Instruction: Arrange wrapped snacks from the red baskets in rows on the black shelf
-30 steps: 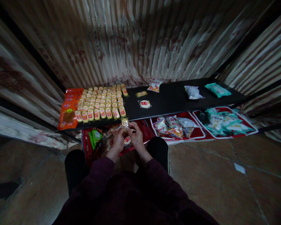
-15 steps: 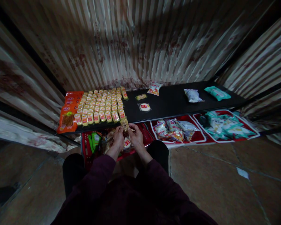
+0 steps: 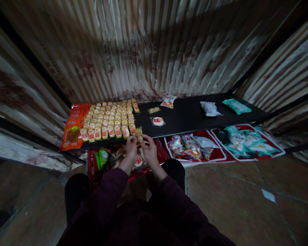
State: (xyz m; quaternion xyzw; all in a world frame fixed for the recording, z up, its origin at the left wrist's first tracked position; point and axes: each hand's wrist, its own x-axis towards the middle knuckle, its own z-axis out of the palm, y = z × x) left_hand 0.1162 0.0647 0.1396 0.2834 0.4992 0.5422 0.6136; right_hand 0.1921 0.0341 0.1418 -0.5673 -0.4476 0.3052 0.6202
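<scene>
A small wrapped snack cake (image 3: 139,134) is pinched between the fingertips of my left hand (image 3: 131,147) and my right hand (image 3: 149,149), at the front edge of the black shelf (image 3: 184,112). Both hands are closed on it. Rows of similar wrapped cakes (image 3: 107,119) stand packed on the shelf's left part, just beyond my left hand. A flat orange packet (image 3: 74,128) lies at their left end. Farther right on the shelf are a single wrapped cake (image 3: 154,110) lying flat and a round white packaged snack (image 3: 157,121). My wrists hang over a red basket (image 3: 90,171).
Beneath the shelf, a second basket (image 3: 223,159) holds striped snack bags, and a third (image 3: 282,155) holds teal packets. A red-and-white bag (image 3: 168,101), a whitish bag (image 3: 210,109) and a teal packet (image 3: 237,106) lie on the shelf. A pleated curtain (image 3: 149,48) hangs behind.
The held cake has turned from slanted to more upright, near the end of the front row. Both hands stay close together on it. The view has shifted slightly.
</scene>
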